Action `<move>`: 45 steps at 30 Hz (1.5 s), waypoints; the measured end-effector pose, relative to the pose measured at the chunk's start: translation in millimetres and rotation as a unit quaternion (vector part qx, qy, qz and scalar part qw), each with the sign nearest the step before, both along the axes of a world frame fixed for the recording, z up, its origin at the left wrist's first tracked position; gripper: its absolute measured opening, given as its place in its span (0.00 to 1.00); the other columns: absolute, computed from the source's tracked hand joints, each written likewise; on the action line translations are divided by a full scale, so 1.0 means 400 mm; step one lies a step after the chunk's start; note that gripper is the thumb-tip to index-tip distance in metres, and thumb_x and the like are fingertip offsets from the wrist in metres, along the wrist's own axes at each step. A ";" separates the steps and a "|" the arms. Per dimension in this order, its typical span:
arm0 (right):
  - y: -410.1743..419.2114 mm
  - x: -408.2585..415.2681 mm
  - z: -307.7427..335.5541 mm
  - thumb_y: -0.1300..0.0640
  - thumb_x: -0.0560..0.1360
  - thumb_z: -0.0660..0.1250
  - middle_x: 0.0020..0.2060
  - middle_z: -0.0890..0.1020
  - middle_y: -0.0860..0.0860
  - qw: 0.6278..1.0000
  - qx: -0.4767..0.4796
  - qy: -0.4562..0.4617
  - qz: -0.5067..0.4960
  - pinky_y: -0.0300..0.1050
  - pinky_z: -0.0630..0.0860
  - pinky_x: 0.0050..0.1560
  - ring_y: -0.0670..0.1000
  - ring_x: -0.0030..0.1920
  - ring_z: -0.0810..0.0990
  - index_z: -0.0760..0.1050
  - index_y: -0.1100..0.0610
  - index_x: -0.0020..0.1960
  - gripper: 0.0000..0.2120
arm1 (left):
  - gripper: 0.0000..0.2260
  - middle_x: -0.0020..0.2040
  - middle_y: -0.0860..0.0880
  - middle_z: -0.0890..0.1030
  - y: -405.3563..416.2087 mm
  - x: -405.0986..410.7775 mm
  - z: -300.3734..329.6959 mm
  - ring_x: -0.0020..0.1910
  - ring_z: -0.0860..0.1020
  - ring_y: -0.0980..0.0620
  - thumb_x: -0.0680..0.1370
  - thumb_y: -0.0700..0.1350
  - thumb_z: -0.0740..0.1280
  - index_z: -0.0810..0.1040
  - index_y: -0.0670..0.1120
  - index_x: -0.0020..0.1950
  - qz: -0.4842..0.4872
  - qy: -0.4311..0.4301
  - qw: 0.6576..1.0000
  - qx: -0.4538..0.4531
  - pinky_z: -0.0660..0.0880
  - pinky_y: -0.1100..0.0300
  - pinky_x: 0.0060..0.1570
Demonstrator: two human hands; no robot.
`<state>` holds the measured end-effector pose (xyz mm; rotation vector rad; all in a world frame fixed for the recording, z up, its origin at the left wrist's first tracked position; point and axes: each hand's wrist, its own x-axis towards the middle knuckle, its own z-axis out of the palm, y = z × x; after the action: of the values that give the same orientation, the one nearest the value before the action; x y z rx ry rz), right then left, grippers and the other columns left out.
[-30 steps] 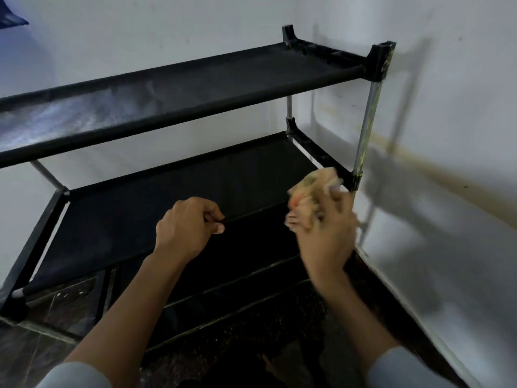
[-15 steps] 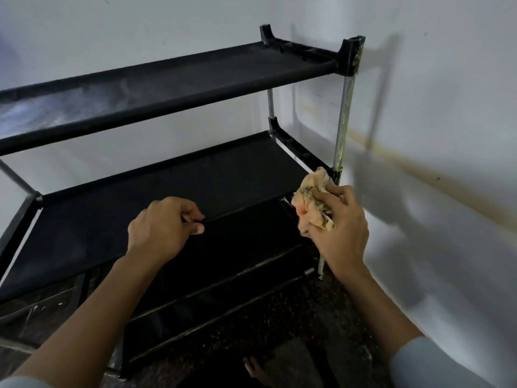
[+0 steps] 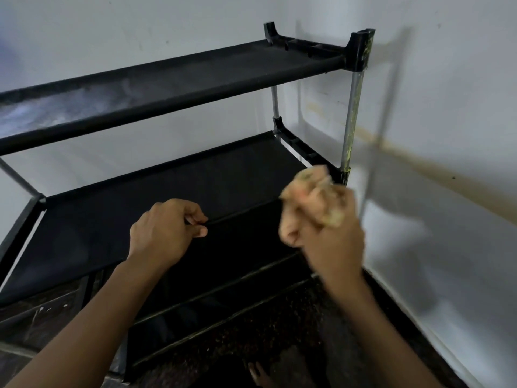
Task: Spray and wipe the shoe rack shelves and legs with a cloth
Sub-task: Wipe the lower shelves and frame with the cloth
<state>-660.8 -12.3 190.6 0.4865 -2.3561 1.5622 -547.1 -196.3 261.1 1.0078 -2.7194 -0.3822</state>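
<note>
- The shoe rack stands in a room corner, its back toward one white wall and its right end near a second white wall.
- The rack is black, with fabric shelves on a frame of dark connectors and metal poles.
- The top shelf shows a pale, dusty sheen toward its left end.
- The middle shelf is plain black; lower tiers beneath it are in deep shadow and hard to make out.
- The front right leg is a silver pole, marked with yellowish-green specks along its length and at its lower connector.
- The cloth, pale peach and crumpled, is held bunched in the right hand, fingers curled round it. It sits just beside the lower connector of that front right leg; contact cannot be determined, as hand and cloth are motion-blurred.
- The left hand rests on the front edge of the middle shelf, its fingers and thumb pinching that edge.
- The floor is dark and speckled.
- The right wall bears a brownish streak running diagonally.
</note>
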 end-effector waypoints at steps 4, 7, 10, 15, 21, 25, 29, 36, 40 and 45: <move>-0.010 -0.054 0.040 0.53 0.75 0.64 0.66 0.65 0.50 0.987 0.152 -0.038 -0.027 0.50 0.71 0.50 0.60 0.54 0.76 0.70 0.47 0.65 0.19 | 0.04 0.42 0.58 0.78 -0.002 -0.008 -0.006 0.42 0.74 0.55 0.72 0.46 0.72 0.81 0.55 0.45 -0.006 0.004 1.000 0.005 0.67 0.59 0.40; -0.064 0.002 0.058 0.53 0.74 0.65 0.65 0.66 0.50 0.983 0.179 -0.027 0.012 0.50 0.72 0.50 0.60 0.54 0.77 0.71 0.47 0.63 0.18 | 0.04 0.41 0.58 0.78 -0.003 -0.008 -0.009 0.43 0.75 0.55 0.72 0.46 0.72 0.81 0.55 0.45 -0.008 0.008 1.000 0.009 0.67 0.59 0.41; -0.129 0.110 0.075 0.52 0.72 0.66 0.62 0.65 0.46 0.972 0.213 0.001 0.104 0.46 0.66 0.43 0.57 0.52 0.74 0.68 0.44 0.61 0.18 | 0.07 0.40 0.58 0.78 0.000 -0.007 -0.004 0.44 0.77 0.52 0.73 0.44 0.71 0.79 0.57 0.40 -0.006 -0.003 1.000 -0.004 0.69 0.58 0.40; -0.158 0.168 0.087 0.51 0.74 0.65 0.63 0.63 0.47 0.950 0.246 0.029 0.192 0.47 0.63 0.42 0.56 0.52 0.71 0.71 0.47 0.62 0.17 | 0.13 0.40 0.57 0.79 0.002 -0.001 -0.003 0.40 0.76 0.51 0.74 0.43 0.67 0.75 0.59 0.34 -0.005 -0.016 0.999 -0.029 0.68 0.58 0.35; -0.054 -0.028 0.133 0.51 0.76 0.62 0.57 0.68 0.50 0.953 0.298 -0.021 0.047 0.47 0.62 0.43 0.57 0.46 0.75 0.73 0.54 0.57 0.12 | 0.04 0.40 0.60 0.77 -0.005 0.001 -0.006 0.42 0.74 0.57 0.72 0.48 0.72 0.81 0.57 0.45 -0.011 0.006 1.000 0.004 0.67 0.58 0.41; -0.063 -0.079 0.163 0.48 0.77 0.57 0.58 0.71 0.54 0.950 0.298 -0.095 -0.012 0.48 0.61 0.45 0.54 0.43 0.67 0.73 0.58 0.58 0.17 | 0.04 0.40 0.60 0.76 -0.003 0.002 -0.012 0.42 0.74 0.57 0.73 0.49 0.72 0.81 0.56 0.45 -0.005 0.014 1.000 -0.005 0.67 0.58 0.40; -0.140 -0.042 0.176 0.44 0.75 0.59 0.60 0.73 0.57 0.949 0.265 -0.165 0.039 0.47 0.64 0.46 0.59 0.55 0.75 0.71 0.58 0.64 0.24 | 0.03 0.42 0.58 0.78 0.001 0.002 -0.015 0.41 0.73 0.56 0.73 0.50 0.71 0.81 0.56 0.45 0.003 0.018 1.000 -0.022 0.66 0.59 0.40; -0.215 0.121 0.157 0.41 0.77 0.59 0.57 0.71 0.55 0.934 0.301 -0.042 0.188 0.47 0.65 0.43 0.58 0.49 0.77 0.73 0.57 0.59 0.22 | 0.05 0.46 0.52 0.80 0.007 0.012 -0.008 0.45 0.78 0.48 0.77 0.48 0.65 0.80 0.56 0.50 0.015 -0.022 0.998 -0.058 0.69 0.56 0.39; -0.106 0.002 0.123 0.37 0.77 0.57 0.58 0.70 0.53 0.923 0.356 0.079 0.122 0.47 0.62 0.42 0.60 0.50 0.79 0.74 0.56 0.58 0.24 | 0.02 0.47 0.57 0.81 0.003 0.014 -0.005 0.44 0.75 0.53 0.74 0.52 0.70 0.80 0.58 0.45 0.003 0.000 1.000 -0.024 0.68 0.58 0.40; 0.000 -0.123 0.073 0.40 0.77 0.56 0.60 0.71 0.52 0.927 0.359 0.110 -0.020 0.45 0.66 0.39 0.60 0.45 0.80 0.73 0.50 0.61 0.19 | 0.03 0.47 0.57 0.81 0.000 0.010 -0.012 0.42 0.73 0.56 0.74 0.51 0.70 0.81 0.57 0.47 0.000 0.010 1.000 -0.023 0.67 0.59 0.39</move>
<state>-710.2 -12.3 219.7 0.7058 -2.6658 0.5307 -543.0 -196.4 256.3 0.9875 -2.6968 -0.3277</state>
